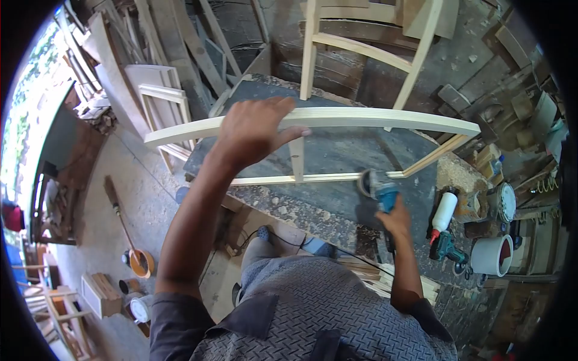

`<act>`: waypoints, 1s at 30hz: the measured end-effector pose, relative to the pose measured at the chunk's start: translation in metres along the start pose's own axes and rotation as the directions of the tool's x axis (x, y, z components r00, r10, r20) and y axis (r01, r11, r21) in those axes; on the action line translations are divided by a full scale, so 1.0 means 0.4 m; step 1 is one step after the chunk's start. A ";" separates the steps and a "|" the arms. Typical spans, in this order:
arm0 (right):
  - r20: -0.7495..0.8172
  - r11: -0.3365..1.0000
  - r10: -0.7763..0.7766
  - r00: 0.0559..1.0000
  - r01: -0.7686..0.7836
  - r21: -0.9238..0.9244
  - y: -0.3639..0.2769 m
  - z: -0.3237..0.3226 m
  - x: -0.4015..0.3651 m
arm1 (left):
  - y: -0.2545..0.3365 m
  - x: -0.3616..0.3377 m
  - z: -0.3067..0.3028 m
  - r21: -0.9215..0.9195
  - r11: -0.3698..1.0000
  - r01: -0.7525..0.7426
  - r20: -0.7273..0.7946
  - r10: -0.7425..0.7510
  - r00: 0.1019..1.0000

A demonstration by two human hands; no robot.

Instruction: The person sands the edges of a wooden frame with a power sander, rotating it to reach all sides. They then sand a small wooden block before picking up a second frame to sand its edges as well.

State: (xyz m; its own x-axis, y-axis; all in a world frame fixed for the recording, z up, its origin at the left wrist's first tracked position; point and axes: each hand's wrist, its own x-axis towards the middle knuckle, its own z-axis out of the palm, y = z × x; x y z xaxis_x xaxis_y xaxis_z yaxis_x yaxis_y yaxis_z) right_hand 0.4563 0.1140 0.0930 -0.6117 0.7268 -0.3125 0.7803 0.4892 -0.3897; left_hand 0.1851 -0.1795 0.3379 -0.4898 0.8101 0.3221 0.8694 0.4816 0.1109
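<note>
A pale wooden frame (pixel 373 118) with a curved rail stands on edge on the dark workbench (pixel 337 153). My left hand (pixel 256 129) wraps over its upper rail, left of the middle, thumb on the near face and fingers over the top. In my right hand (pixel 395 215) is a blue angle grinder (pixel 385 191), gripped around its body. The grinder's round disc (pixel 366 182) is right at the frame's lower rail (pixel 325 177), near its right end. A short crosspiece (pixel 297 159) joins the two rails below my left hand.
Right of the frame are a white bottle with a red tip (pixel 444 212), a teal cordless drill (pixel 448 248) and a white bucket (pixel 490 256). Another wooden frame (pixel 361 51) stands at the back. Boards (pixel 144 90) lean at the left; a broom (pixel 114 195) lies on the floor.
</note>
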 end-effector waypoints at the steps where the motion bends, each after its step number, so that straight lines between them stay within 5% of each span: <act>1: -0.108 0.999 -0.024 0.994 0.029 0.043 0.056 0.021 0.006 | -0.006 -0.004 -0.006 0.015 1.000 0.005 -0.001 -0.005 1.000; 2: -0.217 0.995 -0.039 0.975 0.059 0.085 0.100 0.049 -0.004 | -0.015 -0.007 -0.012 -0.006 1.000 -0.029 0.042 0.029 0.999; 4: -0.172 0.978 -0.047 0.984 0.080 0.192 0.097 0.032 -0.086 | -0.064 -0.022 -0.026 -0.042 0.992 -0.122 0.063 0.124 0.990; 7: -0.045 0.969 0.021 0.999 -0.009 0.246 -0.031 0.030 -0.252 | -0.178 -0.087 -0.092 -0.117 0.991 -0.067 0.154 0.085 0.984; 13: 0.053 0.940 -0.205 0.977 0.181 0.289 -0.303 0.228 -0.414 | -0.458 -0.175 -0.146 -0.212 0.964 -0.159 0.194 0.201 0.960; 15: 0.087 0.965 -0.190 0.978 0.170 0.199 -0.410 0.282 -0.416 | -0.472 -0.146 -0.174 -0.313 0.948 0.056 0.517 0.120 0.848; 16: 0.092 0.967 -0.180 0.979 0.160 0.197 -0.466 0.292 -0.414 | -0.487 -0.162 -0.136 -0.219 0.967 -0.130 0.306 0.194 0.932; 20: 0.092 0.986 -0.135 0.987 0.125 0.112 -0.596 0.333 -0.390 | -0.453 -0.108 -0.196 -0.233 0.965 -0.120 0.387 0.205 0.899; 23: 0.043 0.989 -0.138 0.989 0.135 0.062 -0.646 0.344 -0.363 | -0.485 -0.105 -0.172 -0.223 0.953 -0.207 0.268 0.264 0.926; 30: 0.005 0.994 -0.113 0.994 0.113 -0.004 -0.704 0.379 -0.254 | -0.540 -0.101 -0.126 -0.272 0.943 -0.190 0.266 0.264 0.927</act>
State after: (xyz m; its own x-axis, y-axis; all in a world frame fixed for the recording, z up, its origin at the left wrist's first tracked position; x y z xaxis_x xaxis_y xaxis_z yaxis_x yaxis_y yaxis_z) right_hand 0.2789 -0.1710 0.1031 -0.6969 0.6642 -0.2706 0.7064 0.5705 -0.4189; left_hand 0.0204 -0.3331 0.3485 -0.2424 0.9670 0.0781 0.9311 0.2092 0.2987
